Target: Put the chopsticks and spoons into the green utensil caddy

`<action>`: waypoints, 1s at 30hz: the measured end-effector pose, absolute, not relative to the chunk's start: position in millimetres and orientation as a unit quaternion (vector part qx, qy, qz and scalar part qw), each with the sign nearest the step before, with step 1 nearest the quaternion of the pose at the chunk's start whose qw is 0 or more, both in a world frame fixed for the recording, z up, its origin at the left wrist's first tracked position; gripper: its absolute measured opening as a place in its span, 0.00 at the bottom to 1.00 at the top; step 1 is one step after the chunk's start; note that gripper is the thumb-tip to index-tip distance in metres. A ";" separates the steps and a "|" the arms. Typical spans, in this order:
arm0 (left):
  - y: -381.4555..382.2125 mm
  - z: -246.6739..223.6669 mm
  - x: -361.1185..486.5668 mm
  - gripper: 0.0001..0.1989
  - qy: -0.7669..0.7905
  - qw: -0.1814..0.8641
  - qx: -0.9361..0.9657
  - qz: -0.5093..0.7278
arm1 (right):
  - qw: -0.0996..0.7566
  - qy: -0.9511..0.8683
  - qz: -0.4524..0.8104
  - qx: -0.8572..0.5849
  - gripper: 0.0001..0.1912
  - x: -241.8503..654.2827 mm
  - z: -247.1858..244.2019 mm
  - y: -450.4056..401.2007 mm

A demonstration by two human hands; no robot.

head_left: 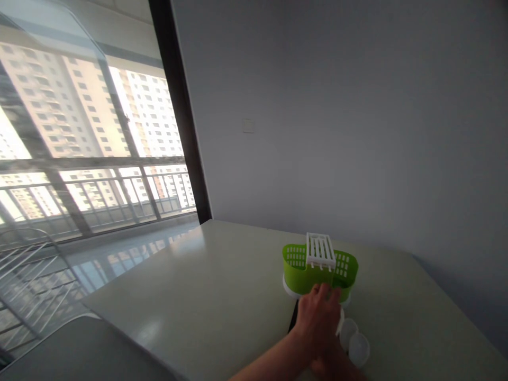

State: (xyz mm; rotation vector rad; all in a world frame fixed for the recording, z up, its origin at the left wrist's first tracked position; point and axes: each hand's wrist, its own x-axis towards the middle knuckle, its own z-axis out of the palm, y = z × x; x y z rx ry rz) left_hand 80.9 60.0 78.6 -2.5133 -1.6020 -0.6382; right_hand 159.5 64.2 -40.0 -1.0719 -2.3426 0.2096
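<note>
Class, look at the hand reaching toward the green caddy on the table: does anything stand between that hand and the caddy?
Nothing visible does. The hand already reaches the near wall of the green caddy, its fingers at the rim. Two white spoons lie on the table to the hand's right, out of the way.

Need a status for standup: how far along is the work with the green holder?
Done: the green holder stands upright on its white base on the table, white slotted insert on top. In hand: one hand reaches its near rim; which hand it is, and its grip, can't be told. Left: two white spoons lie on the table beside the wrist, outside the holder. A dark item under the hand is unclear.
</note>
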 end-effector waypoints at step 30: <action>10.1 30.9 -16.9 0.07 -0.687 -0.120 -0.710 -0.097 | 0.220 -0.862 0.129 -0.439 0.07 166.8 11.1 46.7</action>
